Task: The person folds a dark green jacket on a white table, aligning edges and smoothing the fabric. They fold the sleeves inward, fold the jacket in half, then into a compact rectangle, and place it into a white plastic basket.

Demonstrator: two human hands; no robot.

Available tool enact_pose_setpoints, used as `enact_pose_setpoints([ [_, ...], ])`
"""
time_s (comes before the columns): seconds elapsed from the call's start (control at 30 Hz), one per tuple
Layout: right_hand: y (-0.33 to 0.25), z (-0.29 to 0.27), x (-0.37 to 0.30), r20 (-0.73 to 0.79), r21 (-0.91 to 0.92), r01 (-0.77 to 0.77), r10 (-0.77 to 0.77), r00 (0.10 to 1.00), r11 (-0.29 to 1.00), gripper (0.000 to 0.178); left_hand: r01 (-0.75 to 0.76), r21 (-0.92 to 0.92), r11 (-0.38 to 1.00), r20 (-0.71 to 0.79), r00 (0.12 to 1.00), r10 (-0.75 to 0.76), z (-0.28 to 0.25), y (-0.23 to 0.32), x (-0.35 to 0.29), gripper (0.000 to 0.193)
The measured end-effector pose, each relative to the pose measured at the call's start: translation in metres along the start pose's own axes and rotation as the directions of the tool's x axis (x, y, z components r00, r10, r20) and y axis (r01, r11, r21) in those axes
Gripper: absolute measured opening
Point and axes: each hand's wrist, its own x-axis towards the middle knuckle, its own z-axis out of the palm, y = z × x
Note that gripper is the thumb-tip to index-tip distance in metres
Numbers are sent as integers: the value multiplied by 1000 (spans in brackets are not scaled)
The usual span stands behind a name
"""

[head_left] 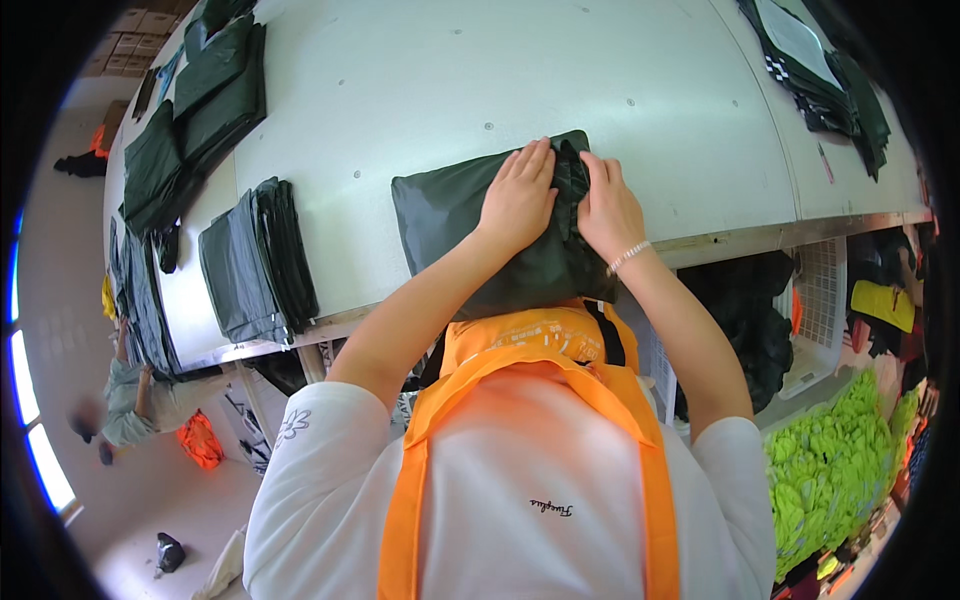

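A folded dark green garment of smooth, slightly shiny fabric [440, 205] lies at the table's front edge, right before my body. My left hand [520, 195] rests flat on its top, fingers stretched out and close together. At the garment's right side, my right hand [608, 210] has its fingers bent and closed on the bunched, creased edge. A bracelet circles the right wrist. The underside of the garment and part of my right fingertips' contact are hidden.
On the pale table [400, 90], a stack of folded dark garments [260, 260] stands left, with more dark piles [215, 100] beyond. Dark pieces [815, 80] lie far right near a pen [825, 163]. Below right are a white crate [822, 310] and lime-green heap [830, 470]. Another person [130, 405] is at left.
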Motion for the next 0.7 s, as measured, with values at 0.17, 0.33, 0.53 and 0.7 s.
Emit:
enact_pose_setpoints([
  [0.17, 32, 19, 44, 158, -222, -97, 134, 978, 970, 15, -87, 176, 981, 74, 994, 75, 11, -1, 1, 50],
  [0.33, 12, 22, 62, 121, -149, 3, 16, 992, 989, 20, -66, 182, 981, 210, 977, 27, 14, -3, 8, 41],
  [0.53, -6, 42, 41, 112, 38, 89, -93, 989, 995, 12, 78, 6, 997, 267, 961, -77, 32, -41, 22, 32],
  [0.7, 4, 0, 30, 159, -91, -116, 129, 979, 989, 16, 134, -250, 959, 140, 985, -101, -15, -37, 26, 44],
])
